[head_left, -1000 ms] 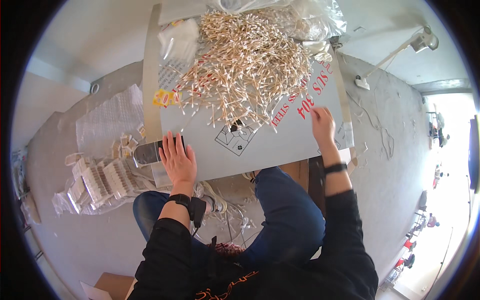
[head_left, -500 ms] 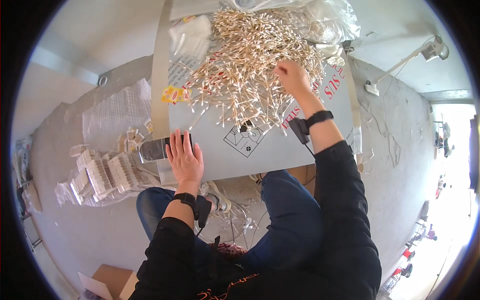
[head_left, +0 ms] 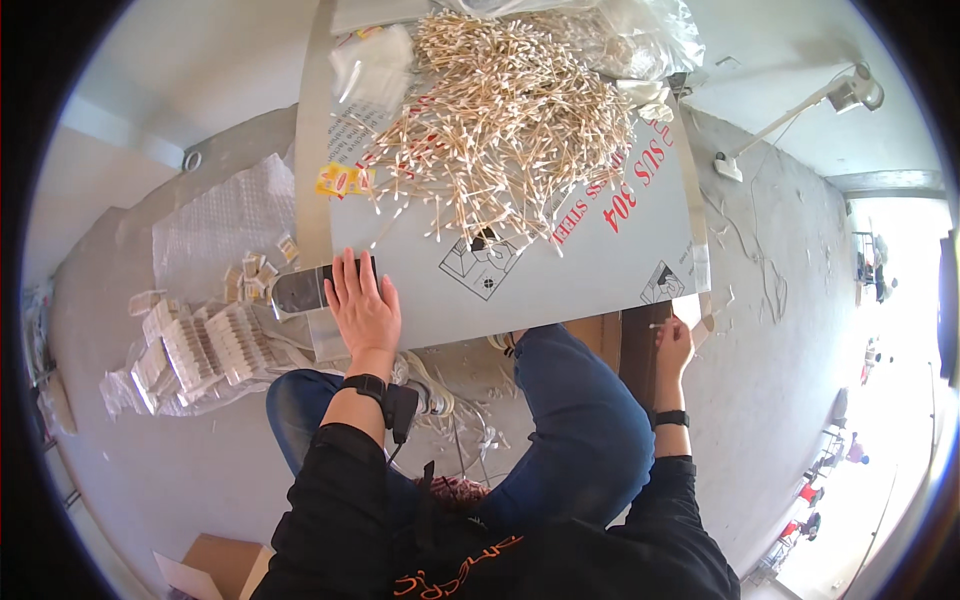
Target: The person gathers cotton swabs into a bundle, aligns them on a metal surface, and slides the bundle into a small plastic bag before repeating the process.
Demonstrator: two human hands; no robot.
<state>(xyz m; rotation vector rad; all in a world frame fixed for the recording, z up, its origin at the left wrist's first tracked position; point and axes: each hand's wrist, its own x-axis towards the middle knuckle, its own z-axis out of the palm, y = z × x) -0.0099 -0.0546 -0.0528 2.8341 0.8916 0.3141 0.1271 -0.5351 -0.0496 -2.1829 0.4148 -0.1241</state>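
Observation:
A big loose heap of cotton swabs (head_left: 520,120) with pale wooden sticks covers the far half of the table sheet (head_left: 560,290). My left hand (head_left: 362,308) lies flat at the near left corner, fingers stretched out, beside a dark, clear-rimmed flat piece (head_left: 300,290) that juts past the edge. Below the near right corner is my right hand (head_left: 675,345), its fingers pinched together. A small white tip, seemingly of a cotton swab (head_left: 656,325), pokes out left of those fingers. An open brown cardboard box (head_left: 640,350) stands under that corner, next to the hand.
Small yellow packets (head_left: 345,180) and clear plastic bags (head_left: 375,65) lie left of the heap. Stacked packs of swabs (head_left: 210,345) rest on plastic on the floor at left, near bubble wrap (head_left: 225,215). A white lamp (head_left: 845,92) reaches in at right.
My right hand has drawn back from the heap's right side, down past the table's near right edge. My left hand stays flat in place. The view has shifted slightly.

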